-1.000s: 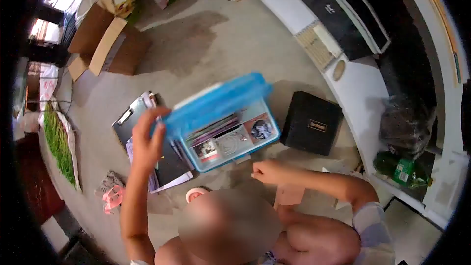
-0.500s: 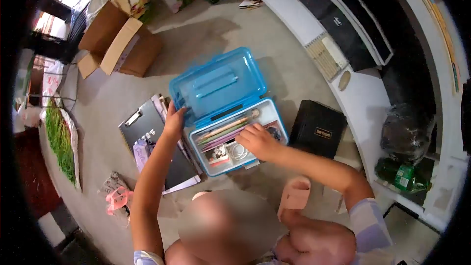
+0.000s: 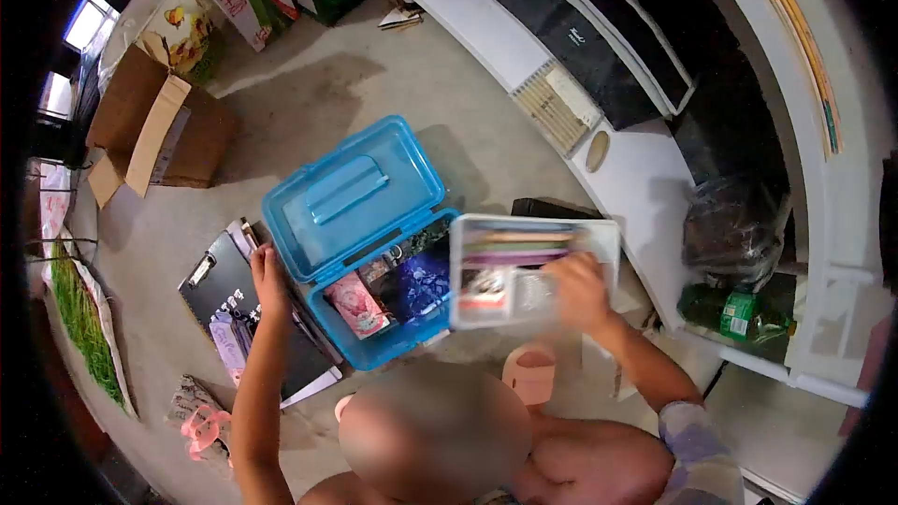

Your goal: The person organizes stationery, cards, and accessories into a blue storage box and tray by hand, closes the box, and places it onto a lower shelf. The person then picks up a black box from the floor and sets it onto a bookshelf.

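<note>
A white plastic tray (image 3: 603,237) is lifted clear of a blue toolbox (image 3: 374,353). My right hand (image 3: 582,292), blurred by motion, grips the tray from inside. In the tray lie pencil-like sticks (image 3: 524,248) and small items in compartments. The toolbox's clear blue lid (image 3: 412,154) is swung back. Inside the box are a pink patterned packet (image 3: 355,306) and a dark blue patterned packet (image 3: 423,282). My left hand (image 3: 269,285) is beside the lid's left edge, above a black clipboard (image 3: 304,360), fingers stretched; whether it touches the lid is unclear.
A black case (image 3: 543,209) is partly hidden behind the tray. An open cardboard box (image 3: 201,145) stands at the upper left. At right, a white shelf (image 3: 645,196) holds a pack of sticks (image 3: 554,108) and a large black case (image 3: 580,33). A pink-tied bag (image 3: 201,425) lies lower left.
My right hand has lifted the tray out of the toolbox and carried it right, exposing the packets below. My left hand no longer grips the lid's corner. The camera view has shifted.
</note>
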The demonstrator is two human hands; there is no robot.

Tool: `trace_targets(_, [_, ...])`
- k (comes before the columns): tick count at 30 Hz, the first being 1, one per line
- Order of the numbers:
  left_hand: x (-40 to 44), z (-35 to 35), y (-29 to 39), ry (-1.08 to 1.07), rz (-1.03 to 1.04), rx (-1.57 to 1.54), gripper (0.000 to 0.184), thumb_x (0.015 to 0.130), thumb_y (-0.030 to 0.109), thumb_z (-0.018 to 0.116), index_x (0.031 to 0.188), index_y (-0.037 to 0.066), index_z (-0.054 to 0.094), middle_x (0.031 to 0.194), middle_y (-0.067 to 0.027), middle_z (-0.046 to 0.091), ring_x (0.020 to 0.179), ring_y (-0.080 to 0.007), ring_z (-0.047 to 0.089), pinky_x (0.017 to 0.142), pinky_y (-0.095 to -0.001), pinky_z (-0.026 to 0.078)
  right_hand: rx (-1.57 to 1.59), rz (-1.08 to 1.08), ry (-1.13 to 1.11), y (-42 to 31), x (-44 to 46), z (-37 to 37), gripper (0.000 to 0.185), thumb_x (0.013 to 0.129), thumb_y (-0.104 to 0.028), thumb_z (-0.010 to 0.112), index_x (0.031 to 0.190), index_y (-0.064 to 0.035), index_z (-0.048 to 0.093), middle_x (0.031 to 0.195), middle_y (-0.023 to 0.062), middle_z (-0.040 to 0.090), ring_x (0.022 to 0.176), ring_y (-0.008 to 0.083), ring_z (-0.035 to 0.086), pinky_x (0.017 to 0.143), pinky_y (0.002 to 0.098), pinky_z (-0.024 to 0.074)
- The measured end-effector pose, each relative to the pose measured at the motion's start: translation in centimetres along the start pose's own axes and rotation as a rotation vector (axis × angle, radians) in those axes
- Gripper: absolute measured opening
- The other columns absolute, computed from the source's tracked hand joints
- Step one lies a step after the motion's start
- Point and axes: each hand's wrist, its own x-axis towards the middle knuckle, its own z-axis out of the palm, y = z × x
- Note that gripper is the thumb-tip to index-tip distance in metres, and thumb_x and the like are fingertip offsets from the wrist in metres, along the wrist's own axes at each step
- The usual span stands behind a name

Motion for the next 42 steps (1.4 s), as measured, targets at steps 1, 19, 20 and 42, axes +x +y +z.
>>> trace_targets(1, [-0.2, -0.8, -0.1, 0.008, -0.037, -0.015, 0.015, 0.088, 0.022, 0.047, 0.092, 0.008, 0.045, 0.065, 0.0016, 0.046, 0.053, -0.0065, 0.042, 0.046, -0.0208, 0.036, -0.054, 0.120, -0.031, 1.6, -1.2, -0.9, 0.026, 0.063, 0.007, 0.050, 0.086, 0.0001, 0.060, 0.082, 0.0130, 0.056, 0.076, 0.0294, 0.050, 0.070, 0.0381, 0.0404])
trace_targets(19, [-7.6, -0.5, 3.7, -0.104, 0.119, 0.248, 0.023, 0.087, 0.017, 0.047, 0.067, 0.009, 0.040, 0.056, 0.0039, 0.038, 0.049, -0.0051, 0.034, 0.044, -0.0208, 0.026, -0.790, 0.273, -0.079, 12.2, 14.4, 3.0, 0.066, 0.066, -0.027, 0.067, 0.120, -0.0023, 0.039, 0.125, 0.0156, 0.038, 0.114, 0.0319, 0.037, 0.092, 0.0421, 0.0339])
trace_targets(20, [-7.8, -0.6, 3.6, -0.092, 0.124, 0.258, 0.023, 0.087, 0.017, 0.047, 0.067, 0.009, 0.040, 0.056, 0.0041, 0.039, 0.049, -0.0048, 0.034, 0.044, -0.0207, 0.027, -0.870, 0.313, -0.128, 12.8, 15.1, 3.4, 0.064, 0.068, -0.027, 0.066, 0.121, -0.0028, 0.038, 0.125, 0.0149, 0.039, 0.114, 0.0312, 0.038, 0.091, 0.0422, 0.0352])
trace_targets(42, [-12.2, 7.0, 5.5, -0.373, -0.623, -0.055, 0.043, 0.076, 0.001, 0.056, 0.115, 0.001, 0.038, 0.106, -0.0102, 0.051, 0.094, -0.0203, 0.052, 0.077, -0.0317, 0.045, -0.095, -0.650, -0.581, -8.3, 4.7, 9.1, 0.037, 0.077, -0.022, 0.051, 0.113, -0.0110, 0.051, 0.127, 0.0079, 0.040, 0.120, 0.0236, 0.035, 0.099, 0.0484, 0.0248])
